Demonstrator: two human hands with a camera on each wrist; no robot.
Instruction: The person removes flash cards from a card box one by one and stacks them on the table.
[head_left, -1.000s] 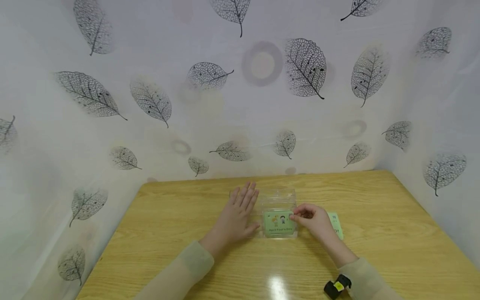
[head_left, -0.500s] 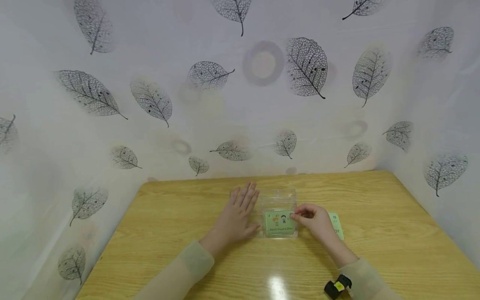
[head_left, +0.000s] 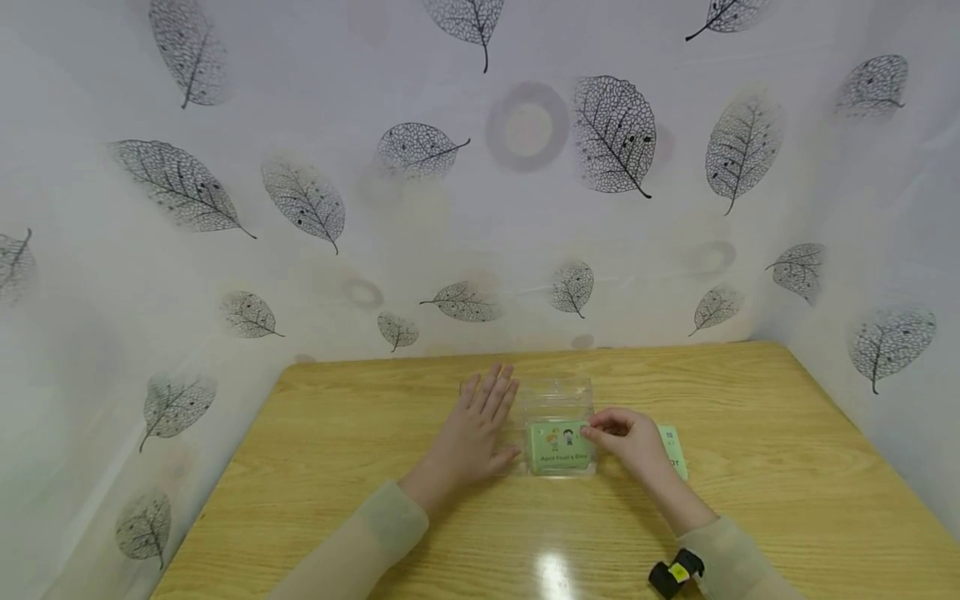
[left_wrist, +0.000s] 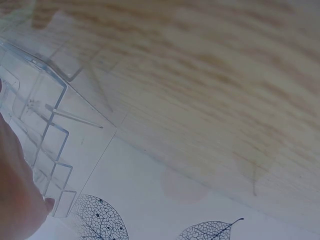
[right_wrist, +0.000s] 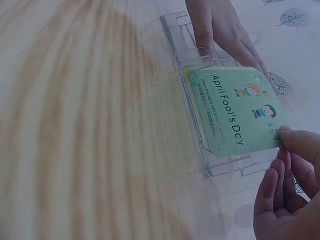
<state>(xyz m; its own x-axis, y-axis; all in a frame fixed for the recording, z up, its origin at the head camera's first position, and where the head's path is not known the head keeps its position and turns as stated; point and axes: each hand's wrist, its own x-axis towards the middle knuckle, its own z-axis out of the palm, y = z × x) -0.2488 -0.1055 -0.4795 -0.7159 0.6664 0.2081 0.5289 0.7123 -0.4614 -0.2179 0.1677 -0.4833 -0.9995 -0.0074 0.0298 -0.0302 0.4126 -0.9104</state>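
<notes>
My right hand [head_left: 622, 442] pinches a corner of a green April Fool's Day card [right_wrist: 235, 110] between thumb and fingers. Printed with two cartoon children, the card stands at the front of a clear plastic stepped holder [head_left: 557, 408]. In the right wrist view, the edge of another card [right_wrist: 200, 102] shows behind it. My left hand [head_left: 480, 425] lies with fingers straight at the holder's left side, thumb pointing toward the cards. At the left of the left wrist view, part of that hand [left_wrist: 17, 185] is beside the holder's clear stepped wall [left_wrist: 55, 145].
Another green card [head_left: 672, 452] lies on the wooden table [head_left: 360, 533], partly hidden by the right hand. A black band with a yellow patch [head_left: 677, 572] is at the right wrist. White cloth with leaf prints [head_left: 450, 225] rises behind the table and along both sides.
</notes>
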